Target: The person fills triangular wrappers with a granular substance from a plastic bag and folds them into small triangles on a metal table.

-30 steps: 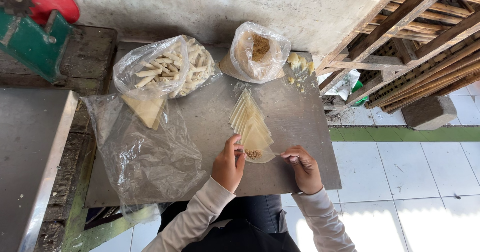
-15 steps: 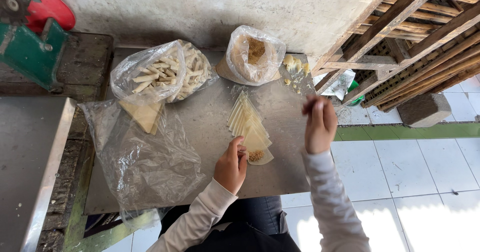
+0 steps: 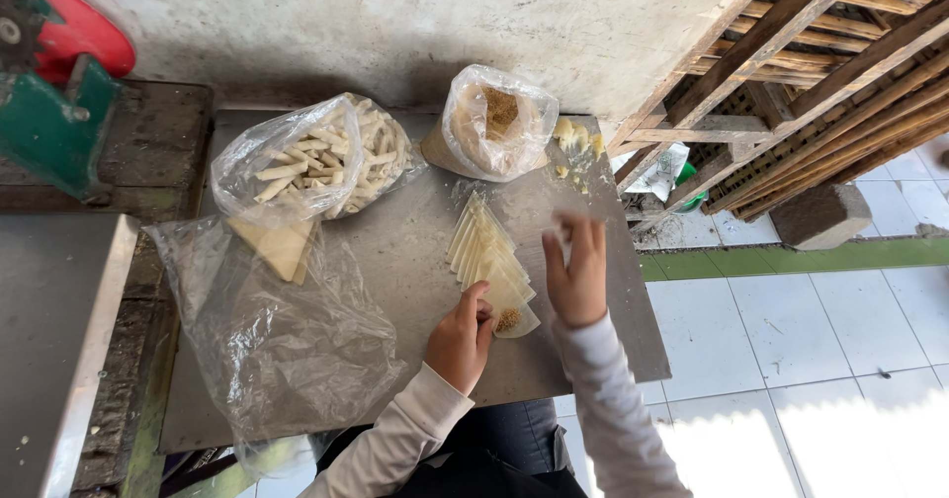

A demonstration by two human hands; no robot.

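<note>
A fanned row of pale triangular pastry wrappers (image 3: pixel 486 251) lies on the grey metal table (image 3: pixel 395 261). The nearest wrapper carries a small heap of brown filling (image 3: pixel 508 319). My left hand (image 3: pixel 461 340) presses its fingertips on that wrapper's near edge. My right hand (image 3: pixel 576 273) hovers just right of the row, fingers pinched together; whether they hold anything is blurred. A clear bag of brown filling (image 3: pixel 494 123) stands at the table's far side. A bag of rolled pastry sticks (image 3: pixel 311 157) sits at the far left.
A crumpled clear plastic sheet (image 3: pixel 277 340) with spare wrappers (image 3: pixel 277 246) covers the table's left part. A green and red machine (image 3: pixel 54 93) stands far left. Wooden pallets (image 3: pixel 820 53) lean at the right over a tiled floor (image 3: pixel 811 360). Pale scraps (image 3: pixel 575 137) lie near the filling bag.
My right hand went from the near wrapper out toward the far right of the table, and has come back closer to the wrapper row. Brown filling now shows on the nearest wrapper.
</note>
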